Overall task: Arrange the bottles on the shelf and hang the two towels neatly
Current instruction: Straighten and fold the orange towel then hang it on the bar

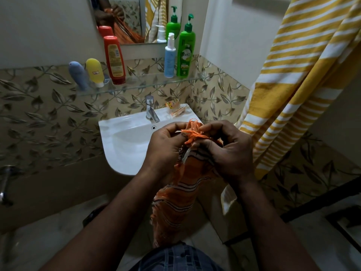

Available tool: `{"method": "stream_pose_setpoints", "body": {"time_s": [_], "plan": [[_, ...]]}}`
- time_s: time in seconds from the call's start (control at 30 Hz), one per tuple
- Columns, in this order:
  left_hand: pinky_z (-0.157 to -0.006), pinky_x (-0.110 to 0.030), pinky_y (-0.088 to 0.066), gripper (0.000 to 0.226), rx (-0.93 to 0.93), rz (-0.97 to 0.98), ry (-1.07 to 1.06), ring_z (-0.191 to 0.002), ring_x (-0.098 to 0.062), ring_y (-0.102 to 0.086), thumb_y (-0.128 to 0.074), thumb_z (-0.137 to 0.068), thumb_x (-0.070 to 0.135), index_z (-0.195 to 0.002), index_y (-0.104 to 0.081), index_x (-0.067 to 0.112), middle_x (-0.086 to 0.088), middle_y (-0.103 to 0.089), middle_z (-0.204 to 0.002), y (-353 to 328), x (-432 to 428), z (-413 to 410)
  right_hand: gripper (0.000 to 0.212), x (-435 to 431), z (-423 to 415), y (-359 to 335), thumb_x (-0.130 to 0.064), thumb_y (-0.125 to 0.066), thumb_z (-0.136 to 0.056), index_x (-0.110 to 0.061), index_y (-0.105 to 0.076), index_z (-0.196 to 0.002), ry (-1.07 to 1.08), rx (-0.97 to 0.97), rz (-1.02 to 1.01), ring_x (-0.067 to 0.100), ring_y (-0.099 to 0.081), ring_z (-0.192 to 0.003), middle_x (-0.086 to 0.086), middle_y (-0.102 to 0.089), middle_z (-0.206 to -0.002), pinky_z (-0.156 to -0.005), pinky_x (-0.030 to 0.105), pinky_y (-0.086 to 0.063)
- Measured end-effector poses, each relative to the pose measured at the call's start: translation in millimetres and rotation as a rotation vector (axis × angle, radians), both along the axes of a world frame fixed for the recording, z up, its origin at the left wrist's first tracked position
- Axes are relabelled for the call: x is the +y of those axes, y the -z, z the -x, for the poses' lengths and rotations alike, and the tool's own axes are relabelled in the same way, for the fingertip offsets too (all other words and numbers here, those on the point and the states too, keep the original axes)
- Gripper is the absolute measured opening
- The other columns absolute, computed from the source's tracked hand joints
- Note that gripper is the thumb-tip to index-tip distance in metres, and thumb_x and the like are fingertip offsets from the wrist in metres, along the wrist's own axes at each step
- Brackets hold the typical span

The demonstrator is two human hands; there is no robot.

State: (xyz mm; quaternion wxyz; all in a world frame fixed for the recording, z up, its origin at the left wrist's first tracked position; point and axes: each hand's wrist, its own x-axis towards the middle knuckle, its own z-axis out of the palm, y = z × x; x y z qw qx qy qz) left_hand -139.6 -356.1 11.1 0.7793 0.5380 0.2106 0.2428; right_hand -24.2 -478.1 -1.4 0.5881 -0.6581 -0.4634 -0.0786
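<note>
Over white ceramic sink [121, 137]: both hands bunch orange striped fringed towel [175, 202].
Left hand [166, 147] and right hand [226, 149] grip its fringed top, fingers curled; yellow-white striped towel [293, 85] hangs right.

This is a small home bathroom. A white washbasin [109, 133] with a chrome tap [151, 112] is fixed to a wall of leaf-patterned tiles [39, 106]. Above it a glass shelf [146, 83] carries 5 toiletry containers, among them a green pump bottle [184, 55] and a red bottle [114, 59], under a mirror [134, 16]. A yellow-and-white striped towel [302, 75] hangs at the right.
</note>
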Motion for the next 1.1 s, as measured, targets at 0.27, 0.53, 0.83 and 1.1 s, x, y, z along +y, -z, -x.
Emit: {"method": "stream_pose_setpoints", "body": {"time_s": [0.27,0.53,0.83,1.1], "plan": [[-0.075,-0.042,-0.062,0.014,0.06,-0.324,-0.108,-0.081,-0.025,-0.071,-0.07,-0.098,0.012,-0.084,-0.07,0.013,-0.008,-0.071,-0.083,-5.7,1.0,-6.6,0.014,3.5,-0.6,-1.3,-0.008,-0.087,-0.082,-0.01,-0.077,-0.091,0.008,-0.133,-0.007,0.004,-0.07,-0.086,-0.004,-0.074,-0.089,-0.076,0.02,-0.054],[-0.074,-0.04,-0.057,0.027,-0.025,-0.313,-0.032,-0.081,-0.023,-0.069,-0.062,-0.103,0.017,-0.079,-0.073,0.023,-0.007,-0.071,-0.082,0.7,4.3,0.2,0.015,7.8,-2.6,1.4,-0.003,-0.086,-0.079,-0.011,-0.076,-0.086,0.105,-0.057,-0.016,0.009,-0.067,-0.075,-0.004,-0.072,-0.082,-0.066,0.029,-0.056],[-0.074,-0.04,-0.063,0.035,0.022,-0.422,0.012,-0.085,-0.031,-0.073,-0.086,-0.082,0.034,-0.091,-0.066,0.007,-0.013,-0.072,-0.088,-4.4,1.2,0.4,0.016,8.1,-2.3,-3.1,-0.016,-0.081,-0.086,-0.008,-0.067,-0.082,0.166,-0.156,-0.025,0.014,-0.062,-0.067,0.0,-0.065,-0.075,-0.059,0.031,-0.052],[-0.078,-0.046,-0.062,0.011,0.051,-0.238,-0.093,-0.081,-0.028,-0.072,-0.073,-0.094,0.011,-0.083,-0.07,0.009,-0.013,-0.073,-0.083,-7.4,10.7,-12.3,0.034,8.9,7.8,9.7,-0.018,-0.087,-0.078,-0.009,-0.064,-0.102,0.207,-0.212,0.096,0.013,-0.062,-0.075,-0.008,-0.062,-0.09,-0.065,0.022,-0.051]]}}
